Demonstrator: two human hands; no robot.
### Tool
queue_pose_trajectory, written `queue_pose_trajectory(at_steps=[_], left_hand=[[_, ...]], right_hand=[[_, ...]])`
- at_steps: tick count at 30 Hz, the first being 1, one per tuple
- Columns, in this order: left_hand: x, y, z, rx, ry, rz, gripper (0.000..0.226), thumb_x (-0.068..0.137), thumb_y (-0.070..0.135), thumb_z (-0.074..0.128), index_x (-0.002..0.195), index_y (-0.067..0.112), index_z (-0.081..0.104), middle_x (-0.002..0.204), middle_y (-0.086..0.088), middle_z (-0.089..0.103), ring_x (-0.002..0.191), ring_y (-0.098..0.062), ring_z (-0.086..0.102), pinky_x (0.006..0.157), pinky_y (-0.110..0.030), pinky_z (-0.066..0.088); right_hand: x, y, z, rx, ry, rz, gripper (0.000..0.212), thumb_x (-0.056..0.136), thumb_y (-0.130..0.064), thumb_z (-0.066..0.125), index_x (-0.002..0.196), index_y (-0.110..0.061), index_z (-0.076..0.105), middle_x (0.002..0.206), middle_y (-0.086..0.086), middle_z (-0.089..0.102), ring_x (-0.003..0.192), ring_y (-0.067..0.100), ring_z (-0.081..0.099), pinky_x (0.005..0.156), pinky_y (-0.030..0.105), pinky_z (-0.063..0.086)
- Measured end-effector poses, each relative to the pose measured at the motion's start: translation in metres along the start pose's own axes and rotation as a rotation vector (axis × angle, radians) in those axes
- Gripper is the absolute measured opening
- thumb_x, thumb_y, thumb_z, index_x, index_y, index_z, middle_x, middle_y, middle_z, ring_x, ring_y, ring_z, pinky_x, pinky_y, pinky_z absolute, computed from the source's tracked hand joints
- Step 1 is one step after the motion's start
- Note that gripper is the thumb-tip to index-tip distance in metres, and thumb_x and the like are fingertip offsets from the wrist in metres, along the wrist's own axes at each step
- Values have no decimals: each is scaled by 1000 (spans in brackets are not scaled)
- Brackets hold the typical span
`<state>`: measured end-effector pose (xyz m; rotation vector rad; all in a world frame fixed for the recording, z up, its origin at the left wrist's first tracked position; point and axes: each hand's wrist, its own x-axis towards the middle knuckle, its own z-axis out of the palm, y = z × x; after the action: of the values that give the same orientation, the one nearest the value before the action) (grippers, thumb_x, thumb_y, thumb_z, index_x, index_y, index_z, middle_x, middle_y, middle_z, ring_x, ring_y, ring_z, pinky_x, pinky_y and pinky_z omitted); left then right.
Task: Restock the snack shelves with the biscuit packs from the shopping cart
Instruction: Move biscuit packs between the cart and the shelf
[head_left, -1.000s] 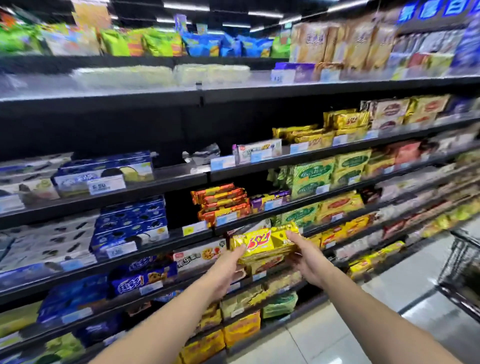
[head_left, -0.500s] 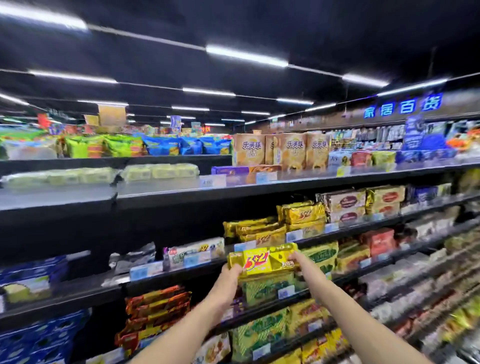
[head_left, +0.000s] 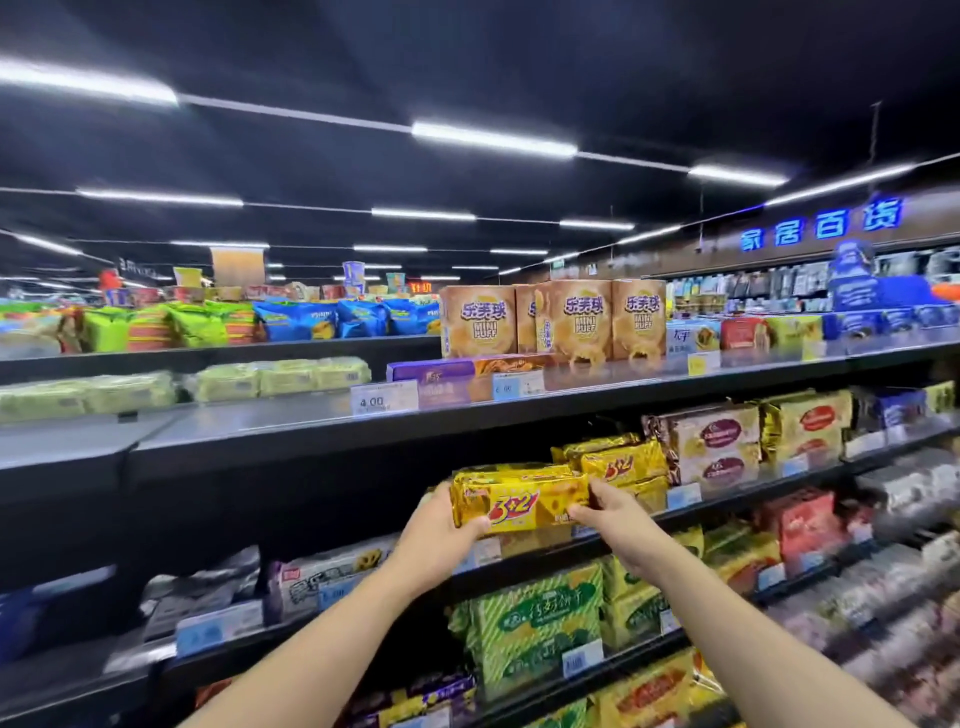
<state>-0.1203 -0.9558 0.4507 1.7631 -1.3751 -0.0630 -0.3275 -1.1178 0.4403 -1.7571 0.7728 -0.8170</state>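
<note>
While both arms are reaching up, the left hand (head_left: 440, 538) and right hand (head_left: 608, 512) are gripping opposite ends of the yellow biscuit pack (head_left: 519, 499), just left of the stacked yellow packs (head_left: 618, 462).

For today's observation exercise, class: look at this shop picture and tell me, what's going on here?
A person holds a yellow biscuit pack by its ends, left hand on one, right hand on the other. It is raised to the black shelf, just left of a stack of matching packs. Both hands grip it.

Dark ceiling (head_left: 519, 62), long strip lights (head_left: 493, 139), glowing blue wall sign (head_left: 821, 228).
</note>
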Motion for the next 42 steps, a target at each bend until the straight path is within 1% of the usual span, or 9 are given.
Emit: queue_pose_trajectory(at_steps=[3, 8, 11, 15, 22, 29, 32, 34, 42], left_hand=[[15, -2, 2, 73, 57, -66, 19, 86, 36, 73, 94, 29, 57, 91, 13, 65, 82, 1, 60, 64, -12, 42], [38, -2, 11, 164, 18, -160, 23, 89, 42, 71, 83, 20, 70, 86, 5, 73, 81, -15, 69, 72, -28, 51], [44, -5, 22, 229, -44, -193, 21, 90, 39, 69, 100, 21, 71, 99, -1, 73, 90, -20, 68, 75, -27, 48], [52, -10, 32, 298, -48, -238, 33, 91, 39, 66, 118, 20, 65, 108, -2, 70, 99, -24, 66, 87, -32, 52], [53, -6, 42, 305, 31, -341, 103, 86, 43, 70, 159, 21, 2, 135, -10, 60, 117, -28, 61, 98, -40, 51], [36, 8, 63, 448, 140, -440, 64, 88, 51, 59, 134, 9, 45, 114, -12, 63, 108, -37, 61, 85, -42, 50], [24, 15, 70, 554, 191, -433, 69, 89, 52, 57, 142, 12, 35, 134, -17, 53, 121, -40, 51, 94, -50, 48], [14, 14, 78, 608, 260, -358, 82, 90, 52, 59, 152, 13, 21, 146, -20, 40, 130, -44, 40, 105, -53, 40], [-56, -6, 95, 761, 295, -36, 38, 95, 42, 56, 127, 21, 53, 125, 1, 50, 119, -22, 47, 101, -38, 42]], right_hand=[[22, -3, 0, -117, 5, -47, 60, 98, -20, 63, 153, -14, 37, 150, 2, 47, 120, 8, 41, 103, 30, 32], [53, -11, -5, -321, 27, -77, 66, 99, -26, 62, 156, -9, 30, 157, 7, 40, 142, 25, 39, 105, 32, 37], [68, -10, -5, -480, 4, -74, 43, 99, -23, 62, 136, -3, 54, 123, 10, 63, 107, 24, 61, 86, 29, 46], [78, -2, -6, -623, 22, -106, 22, 100, -22, 58, 114, -4, 60, 94, 8, 65, 72, 18, 56, 58, 28, 42], [70, 13, -13, -745, 161, -268, 35, 96, -25, 63, 123, -7, 52, 118, 11, 54, 113, 31, 53, 95, 40, 48], [58, 23, -24, -684, 89, -272, 33, 98, -34, 60, 122, -11, 57, 119, 8, 57, 106, 27, 56, 90, 38, 48], [52, 31, -24, -678, 61, -274, 32, 99, -37, 57, 122, -13, 59, 117, 6, 56, 106, 28, 58, 89, 39, 52], [48, 40, -21, -681, 67, -289, 32, 100, -38, 54, 122, -15, 60, 115, 4, 58, 102, 26, 60, 84, 38, 53], [9, 65, 22, -794, -28, -415, 25, 102, -38, 49, 109, -18, 63, 106, 2, 58, 96, 24, 60, 75, 36, 52]])
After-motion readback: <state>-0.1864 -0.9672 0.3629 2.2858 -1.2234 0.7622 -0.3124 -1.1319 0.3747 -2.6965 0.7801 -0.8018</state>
